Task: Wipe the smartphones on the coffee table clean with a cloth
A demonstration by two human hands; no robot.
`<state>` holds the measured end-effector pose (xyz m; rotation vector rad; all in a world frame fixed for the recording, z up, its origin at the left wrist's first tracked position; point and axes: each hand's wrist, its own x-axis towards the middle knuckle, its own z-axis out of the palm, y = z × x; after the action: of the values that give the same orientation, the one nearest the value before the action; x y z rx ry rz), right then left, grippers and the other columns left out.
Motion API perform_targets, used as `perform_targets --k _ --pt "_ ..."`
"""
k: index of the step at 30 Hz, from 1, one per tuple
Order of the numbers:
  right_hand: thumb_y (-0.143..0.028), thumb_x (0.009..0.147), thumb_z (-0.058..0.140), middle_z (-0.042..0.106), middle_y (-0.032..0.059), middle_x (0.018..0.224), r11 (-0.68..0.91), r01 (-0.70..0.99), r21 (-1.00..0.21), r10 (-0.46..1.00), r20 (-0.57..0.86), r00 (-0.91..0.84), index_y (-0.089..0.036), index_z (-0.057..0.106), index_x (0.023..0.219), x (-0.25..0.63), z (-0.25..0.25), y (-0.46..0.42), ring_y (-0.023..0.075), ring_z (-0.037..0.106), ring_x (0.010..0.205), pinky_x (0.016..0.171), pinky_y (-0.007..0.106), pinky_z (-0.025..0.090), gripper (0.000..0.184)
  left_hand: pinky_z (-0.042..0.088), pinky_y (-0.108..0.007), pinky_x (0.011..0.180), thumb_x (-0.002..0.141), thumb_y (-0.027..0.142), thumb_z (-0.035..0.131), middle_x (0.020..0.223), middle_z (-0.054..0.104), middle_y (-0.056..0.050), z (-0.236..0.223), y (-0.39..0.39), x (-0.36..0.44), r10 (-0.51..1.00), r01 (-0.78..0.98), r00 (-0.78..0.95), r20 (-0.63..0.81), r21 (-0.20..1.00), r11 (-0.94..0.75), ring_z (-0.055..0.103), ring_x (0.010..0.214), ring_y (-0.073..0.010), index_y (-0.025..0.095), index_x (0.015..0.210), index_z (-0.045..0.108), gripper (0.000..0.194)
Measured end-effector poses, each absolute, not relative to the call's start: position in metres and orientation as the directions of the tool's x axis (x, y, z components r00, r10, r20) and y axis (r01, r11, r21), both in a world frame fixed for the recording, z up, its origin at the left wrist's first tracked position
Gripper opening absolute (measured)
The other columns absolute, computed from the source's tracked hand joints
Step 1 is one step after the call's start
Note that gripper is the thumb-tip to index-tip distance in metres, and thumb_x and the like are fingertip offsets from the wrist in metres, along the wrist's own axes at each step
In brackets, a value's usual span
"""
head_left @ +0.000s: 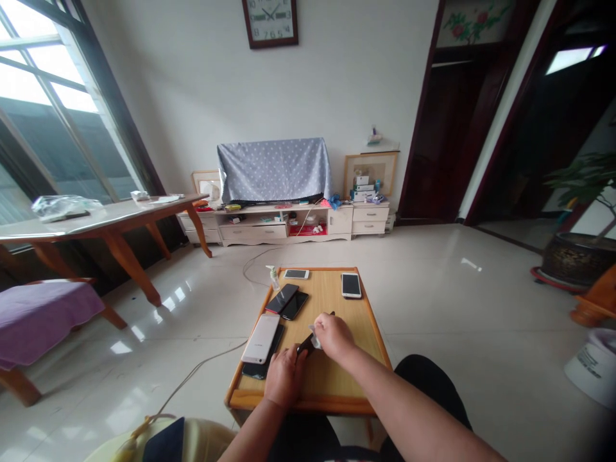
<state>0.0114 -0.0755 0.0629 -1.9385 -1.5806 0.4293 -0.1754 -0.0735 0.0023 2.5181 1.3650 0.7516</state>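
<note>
Left hand's (283, 378) grip holds the dark phone's (306, 345) near end, apparently steadying it; right hand's (335, 337) narrow grip holds white tissue (316, 341) (possibly cloth) against it.

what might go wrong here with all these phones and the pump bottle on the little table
The silver phone lies on a black one near the table's left edge; the left hand is close and might nudge them off. The pump bottle stands at the edge beside phones and could tip onto them.
</note>
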Motion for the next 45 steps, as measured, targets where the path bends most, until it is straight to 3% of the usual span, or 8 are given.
perform_targets --k 7,16,25,33,40,45 --pt "-0.032 0.097 0.049 0.069 0.0021 0.072 -0.218 0.776 -0.592 0.938 0.093 0.334 -0.02 0.066 0.08 0.062 0.072 -0.058 0.0144 0.057 0.063 0.055 0.027 0.026 0.026 0.048 -0.032 0.078 0.102 0.04 0.039 0.09 0.073 -0.004 0.0 -0.073 -0.175 0.824 0.725 0.435 0.363 0.402 -0.56 0.07 0.088 -0.0202 0.024 0.108 0.061 0.028" --pt "-0.031 0.092 0.059 0.073 -0.0003 0.087 0.001 0.812 -0.583 0.984 0.143 0.101 -0.024 0.068 0.083 -0.02 0.067 -0.09 0.0142 0.061 0.076 0.062 0.026 0.029 0.015 0.047 -0.032 0.076 0.101 0.035 0.038 0.086 0.071 -0.004 0.0 -0.073 -0.176 0.822 0.736 0.456 0.341 0.374 -0.564 0.068 0.084 -0.0195 0.023 0.095 0.06 0.026" --pt "-0.03 0.097 0.05 0.071 0.0029 0.083 -0.185 0.806 -0.562 0.953 0.098 0.287 -0.021 0.067 0.088 0.053 0.078 -0.063 0.0152 0.058 0.071 0.058 0.026 0.026 0.021 0.048 -0.032 0.076 0.102 0.042 0.038 0.088 0.073 -0.004 -0.003 -0.07 -0.174 0.834 0.729 0.43 0.347 0.412 -0.547 0.07 0.086 -0.0206 0.024 0.106 0.061 0.029" --pt "-0.031 0.093 0.058 0.072 0.0002 0.087 0.006 0.782 -0.623 0.985 0.139 0.103 -0.023 0.067 0.085 -0.02 0.066 -0.09 0.0142 0.061 0.078 0.065 0.025 0.031 0.015 0.046 -0.029 0.074 0.1 0.035 0.042 0.086 0.072 -0.003 0.003 -0.072 -0.176 0.831 0.73 0.44 0.34 0.405 -0.551 0.069 0.084 -0.0185 0.024 0.095 0.061 0.023" --pt "-0.031 0.091 0.053 0.072 0.0009 0.081 -0.155 0.651 -0.743 0.947 0.076 0.313 -0.022 0.067 0.084 0.04 0.058 -0.062 0.0148 0.061 0.073 0.062 0.023 0.036 0.018 0.046 -0.031 0.075 0.103 0.041 0.037 0.088 0.073 -0.005 0.0 -0.071 -0.176 0.841 0.722 0.42 0.34 0.437 -0.537 0.07 0.084 -0.0199 0.023 0.107 0.061 0.03" --pt "-0.033 0.093 0.043 0.072 0.0014 0.079 -0.24 0.511 -0.825 0.906 -0.002 0.422 -0.019 0.065 0.089 0.065 0.047 -0.047 0.0146 0.062 0.065 0.054 0.021 0.038 0.026 0.046 -0.03 0.072 0.103 0.044 0.035 0.083 0.071 -0.004 0.001 -0.071 -0.175 0.849 0.699 0.409 0.335 0.483 -0.527 0.069 0.082 -0.0203 0.024 0.101 0.06 0.032"
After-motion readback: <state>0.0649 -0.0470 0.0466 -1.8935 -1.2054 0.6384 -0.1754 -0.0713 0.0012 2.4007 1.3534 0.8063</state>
